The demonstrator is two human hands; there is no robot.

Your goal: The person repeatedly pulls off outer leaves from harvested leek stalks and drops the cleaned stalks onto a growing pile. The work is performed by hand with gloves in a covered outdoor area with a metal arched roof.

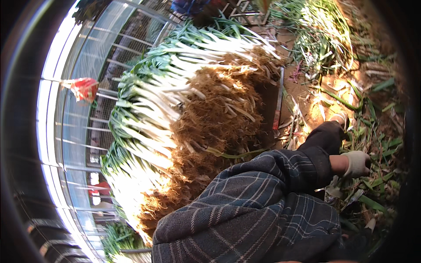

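In a knitted pale glove, my left hand (356, 165) is at the right, past a dark cuff and plaid sleeve (250, 188). Its fingers curl down among loose green leaves and trimmings (379, 179); whatever they hold is hidden. I cannot make out my right hand. Just above the glove are a dark trouser leg (322, 140) and a shoe (338, 117). Left of my arm lies a big stack of long green onions (149, 114), white stalks with brown root masses (210, 118) toward me and green tops away.
A long thin strip (278, 101) lies beside the stack on the dirt floor (291, 44). More loose greens (324, 26) are heaped at upper right. A barred greenhouse wall (72, 131) runs along the left, with a red bag (85, 88) hanging there. More onions (116, 239) show at lower left.
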